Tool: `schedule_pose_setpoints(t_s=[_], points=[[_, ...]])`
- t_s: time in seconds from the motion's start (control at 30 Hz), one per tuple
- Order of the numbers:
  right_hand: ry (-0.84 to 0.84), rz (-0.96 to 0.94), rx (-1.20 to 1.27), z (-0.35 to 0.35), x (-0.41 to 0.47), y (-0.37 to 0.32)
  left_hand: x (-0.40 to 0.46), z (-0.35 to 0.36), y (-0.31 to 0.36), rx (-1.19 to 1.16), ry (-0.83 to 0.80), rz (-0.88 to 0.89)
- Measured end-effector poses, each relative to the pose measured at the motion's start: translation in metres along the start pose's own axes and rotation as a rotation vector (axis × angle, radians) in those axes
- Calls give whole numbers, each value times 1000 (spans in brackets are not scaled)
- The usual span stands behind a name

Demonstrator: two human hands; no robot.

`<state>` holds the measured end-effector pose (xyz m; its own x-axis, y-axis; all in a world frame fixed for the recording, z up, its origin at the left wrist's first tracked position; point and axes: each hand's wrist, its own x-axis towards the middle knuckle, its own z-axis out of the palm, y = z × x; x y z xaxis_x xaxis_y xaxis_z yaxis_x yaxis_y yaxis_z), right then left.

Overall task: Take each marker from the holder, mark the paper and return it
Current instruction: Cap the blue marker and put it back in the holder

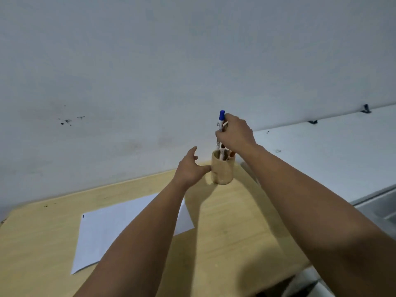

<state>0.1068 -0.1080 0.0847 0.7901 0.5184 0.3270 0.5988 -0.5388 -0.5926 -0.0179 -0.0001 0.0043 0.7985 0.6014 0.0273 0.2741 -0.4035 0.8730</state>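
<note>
A round wooden holder (222, 171) stands at the far edge of the wooden table (235, 228), close to the wall. My right hand (235, 133) is above it, shut on a white marker with a blue cap (221, 118); the marker stands upright with its lower end inside the holder's mouth. Other markers (227, 154) stick out of the holder, partly hidden by that hand. My left hand (190, 168) is open just left of the holder, its thumb touching or almost touching the holder's side. A white sheet of paper (111, 228) lies on the table at the left, with a small dark mark near its far left corner.
A pale wall (150, 71) rises right behind the table, with dark specks at the left. To the right a white surface (332, 155) with black clips runs along the wall, and a grey edge lies below it.
</note>
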Motion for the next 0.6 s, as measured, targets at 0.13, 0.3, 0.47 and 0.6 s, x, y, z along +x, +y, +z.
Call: schedule_pose_setpoints(t_s=[0.13, 0.3, 0.47, 0.6], points=[[-72, 68, -59, 8, 10, 22, 25, 35, -5, 9, -74, -10], [-163, 84, -34, 25, 13, 44, 40, 60, -12, -77, -89, 11], [-159, 40, 60, 25, 7, 58, 40, 73, -18, -109, -31, 52], [-81, 16, 59, 20, -5, 69, 38, 74, -19, -152, -30, 55]])
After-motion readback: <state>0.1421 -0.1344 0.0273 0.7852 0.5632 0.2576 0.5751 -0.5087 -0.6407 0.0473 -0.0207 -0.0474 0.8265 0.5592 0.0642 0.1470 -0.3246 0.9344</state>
